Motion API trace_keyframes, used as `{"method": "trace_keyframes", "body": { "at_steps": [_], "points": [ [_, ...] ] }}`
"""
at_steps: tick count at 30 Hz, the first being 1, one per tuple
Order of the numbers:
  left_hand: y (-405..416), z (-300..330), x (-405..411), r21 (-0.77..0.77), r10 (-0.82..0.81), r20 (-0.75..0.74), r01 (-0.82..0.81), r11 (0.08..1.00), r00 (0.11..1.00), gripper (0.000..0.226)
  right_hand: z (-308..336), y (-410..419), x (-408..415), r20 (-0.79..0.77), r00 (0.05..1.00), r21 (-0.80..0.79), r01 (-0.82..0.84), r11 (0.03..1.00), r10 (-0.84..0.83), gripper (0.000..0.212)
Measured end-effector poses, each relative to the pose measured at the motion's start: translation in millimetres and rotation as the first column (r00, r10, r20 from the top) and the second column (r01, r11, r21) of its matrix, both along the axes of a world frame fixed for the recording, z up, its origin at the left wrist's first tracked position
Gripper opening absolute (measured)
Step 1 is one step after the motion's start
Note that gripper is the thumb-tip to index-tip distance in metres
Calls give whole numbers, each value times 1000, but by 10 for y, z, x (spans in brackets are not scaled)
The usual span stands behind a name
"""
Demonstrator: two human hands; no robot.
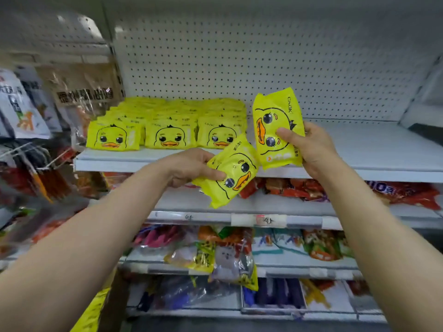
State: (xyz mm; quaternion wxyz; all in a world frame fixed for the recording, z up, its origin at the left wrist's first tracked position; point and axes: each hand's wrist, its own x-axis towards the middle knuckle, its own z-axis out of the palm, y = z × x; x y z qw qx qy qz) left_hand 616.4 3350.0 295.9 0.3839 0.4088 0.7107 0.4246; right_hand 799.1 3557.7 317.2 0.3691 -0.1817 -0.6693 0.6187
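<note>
Two yellow duck-face snack packets are in hand, one each. The left hand (191, 167) pinches the tilted packet (231, 176) at its left end, with the thumb across the printed face and the fingers curled behind. That packet hangs slantwise in front of the shelf edge, its lower corner dropping over the tier below. The right hand (311, 147) grips the upright packet (275, 130) by its right edge, thumb pressed on the front near the duck's eye and fingers wrapped behind. It stands on end just above the top shelf (371, 149), close beside the last stocked column.

The work looks like stocking this shelf, and it seems a little under half done. The stocked packets (167, 133) fill the shelf's left part in three columns running back toward the pegboard wall (239, 56), faces forward. The stretch to the right is bare white metal. Neither held packet is set down yet, and both seem bound for a fresh column beside the third.

Each packet is a flat, slightly puffed, glossy pillow in bright yellow. It shows a cartoon duck with black eyes, an orange bill and a small black tuft, and has lettering along one edge.

Red snack bags (299, 188) lie on the next tier down, above a price strip (259, 220). Mixed bags (24, 109) hang at the far left.
</note>
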Motion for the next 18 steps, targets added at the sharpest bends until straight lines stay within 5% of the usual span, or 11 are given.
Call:
{"method": "trace_keyframes", "body": {
  "at_steps": [9, 14, 18],
  "points": [
    [1498, 446, -427, -50, -124, -134, 118, 992, 983, 28, 277, 1145, -310, -28, 999, 12, 43, 999, -43, 17],
    [2218, 649, -770, -167, -215, -234, 178, 970, 948, 49, 328, 1717, -538, -22, 992, 44, 126, 991, -125, 29],
    [2721, 755, -886, -211, -213, -296, 154, 965, 931, 39, 337, 2121, -587, -33, 985, 52, 169, 984, -167, 25]
  ]
}}
